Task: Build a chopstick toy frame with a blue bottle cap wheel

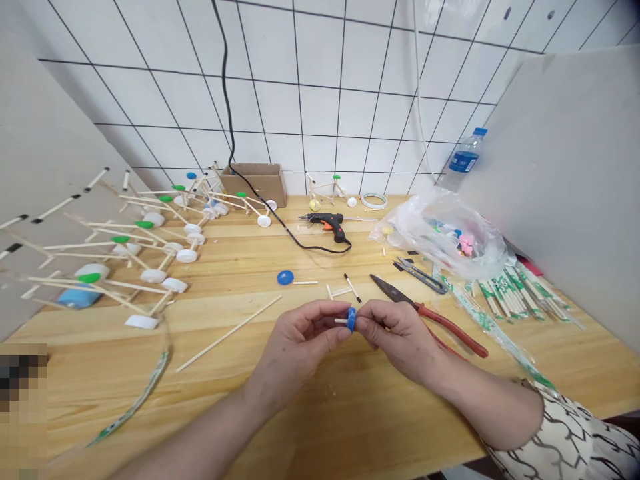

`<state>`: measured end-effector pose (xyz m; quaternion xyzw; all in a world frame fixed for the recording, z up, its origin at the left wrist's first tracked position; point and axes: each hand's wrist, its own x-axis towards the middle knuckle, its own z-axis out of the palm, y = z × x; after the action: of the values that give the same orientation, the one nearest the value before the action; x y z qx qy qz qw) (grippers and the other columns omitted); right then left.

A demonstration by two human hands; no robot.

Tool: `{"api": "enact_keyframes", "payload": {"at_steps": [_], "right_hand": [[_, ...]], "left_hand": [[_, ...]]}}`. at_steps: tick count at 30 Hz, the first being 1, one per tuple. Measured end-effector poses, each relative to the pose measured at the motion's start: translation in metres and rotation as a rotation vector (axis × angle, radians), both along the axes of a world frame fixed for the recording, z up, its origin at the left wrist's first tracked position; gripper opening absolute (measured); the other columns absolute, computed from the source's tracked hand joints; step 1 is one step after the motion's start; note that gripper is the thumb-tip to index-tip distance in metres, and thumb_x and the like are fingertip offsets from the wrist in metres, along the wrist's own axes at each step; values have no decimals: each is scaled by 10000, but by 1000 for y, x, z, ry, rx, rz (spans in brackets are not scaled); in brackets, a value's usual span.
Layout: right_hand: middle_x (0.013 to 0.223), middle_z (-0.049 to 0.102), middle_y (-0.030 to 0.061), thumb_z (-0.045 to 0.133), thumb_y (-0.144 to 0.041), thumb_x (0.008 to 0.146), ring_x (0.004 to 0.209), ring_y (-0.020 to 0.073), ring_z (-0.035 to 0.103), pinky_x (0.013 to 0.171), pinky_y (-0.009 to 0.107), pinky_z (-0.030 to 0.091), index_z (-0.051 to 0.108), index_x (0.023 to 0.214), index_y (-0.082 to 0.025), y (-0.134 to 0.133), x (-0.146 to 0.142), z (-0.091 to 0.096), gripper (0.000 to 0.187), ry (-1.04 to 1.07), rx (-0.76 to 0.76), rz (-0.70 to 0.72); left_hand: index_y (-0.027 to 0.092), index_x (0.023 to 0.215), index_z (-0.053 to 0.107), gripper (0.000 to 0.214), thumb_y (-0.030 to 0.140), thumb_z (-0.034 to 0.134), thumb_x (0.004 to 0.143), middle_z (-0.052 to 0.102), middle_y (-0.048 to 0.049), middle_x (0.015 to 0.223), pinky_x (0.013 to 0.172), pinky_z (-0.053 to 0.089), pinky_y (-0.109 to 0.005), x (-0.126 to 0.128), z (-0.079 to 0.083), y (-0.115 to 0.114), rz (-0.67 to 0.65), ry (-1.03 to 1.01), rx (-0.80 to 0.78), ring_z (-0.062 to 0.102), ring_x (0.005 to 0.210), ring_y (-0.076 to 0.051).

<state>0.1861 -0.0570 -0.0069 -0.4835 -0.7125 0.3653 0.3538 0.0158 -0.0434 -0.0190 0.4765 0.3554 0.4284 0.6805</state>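
Between both hands is a blue bottle cap (351, 319), held on edge with a short pale stick (341, 321) poking out of its left side. My left hand (299, 341) pinches the cap with thumb and index finger. From the other side, my right hand (403, 337) has its fingertips closed against the cap; what lies behind those fingers is hidden. Beyond the hands lie another blue cap (285, 277), a thin stick (305, 283), several short stick pieces (341, 291) and a black-tipped stick (353, 288). Red-handled pliers (450, 327) rest beside my right hand.
Stick frames with white cap wheels (153, 275) crowd the left side. A glue gun (325, 220) with its black cord lies near a cardboard box (257, 183). At right are snips (423, 275), a plastic bag (440, 230), wrapped chopsticks (515, 290) and a bottle (464, 160).
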Motion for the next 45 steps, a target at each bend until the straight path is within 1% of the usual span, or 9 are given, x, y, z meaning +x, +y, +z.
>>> {"api": "enact_keyframes", "payload": {"at_steps": [8,15,18,21,24,27,33,38,45], "right_hand": [[504,407,-53,463,-312,837,484,73,355,474,197,287,471,588,-181,1,-1,-5,281,20,10,-3],[533,453,-39,458,-337,820,502,82,380,481,204,289,498,619,-170,10,5,0,264,-37,-170,41],[537,470,-34,464,-318,820,499,84,386,480,204,295,539,649,-160,13,8,1,244,-79,-228,58],[564,498,-24,458,-279,827,508,89,398,483,205,306,592,727,-146,14,9,3,213,-129,-296,92],[581,497,-21,455,-237,829,521,90,401,488,203,307,602,746,-144,13,8,4,193,-179,-341,140],[573,476,-24,451,-217,831,522,87,398,483,196,302,582,697,-146,13,8,4,200,-226,-368,181],[578,503,-26,453,-214,827,532,86,421,480,188,304,587,687,-154,12,10,2,203,-318,-405,290],[606,555,-14,466,-191,809,557,98,439,504,209,293,639,690,-165,9,10,11,212,-511,-284,281],[757,681,44,471,-233,823,658,152,560,537,235,320,687,791,-184,7,15,17,224,-651,-235,271]], "left_hand": [[180,896,690,256,169,735,645,720,-16,834,748,515,-223,0,-2,1,5,19,4,642,782,-126],[161,1011,633,414,244,743,620,696,-59,864,712,516,-286,-3,-2,9,-66,166,66,634,766,-163],[141,1019,630,448,275,739,606,674,-76,884,644,501,-288,-12,1,18,35,347,165,607,689,-154],[138,931,655,333,328,678,658,657,-58,787,659,489,-293,-26,1,34,173,493,267,593,693,-161],[148,892,657,295,362,620,693,646,-56,818,697,481,-309,-40,-4,52,352,677,393,576,699,-160],[149,863,661,293,374,587,693,626,-63,821,693,475,-317,-51,-12,67,411,858,496,570,713,-177],[154,954,651,352,380,541,707,620,-81,929,728,471,-343,-55,-14,79,327,1083,520,579,795,-211],[168,966,646,310,330,533,727,592,-79,910,745,452,-328,-52,-18,81,237,1206,528,581,841,-224],[172,874,616,217,322,543,735,615,-76,888,742,428,-330,-55,-23,84,276,1162,532,567,827,-220]]}}
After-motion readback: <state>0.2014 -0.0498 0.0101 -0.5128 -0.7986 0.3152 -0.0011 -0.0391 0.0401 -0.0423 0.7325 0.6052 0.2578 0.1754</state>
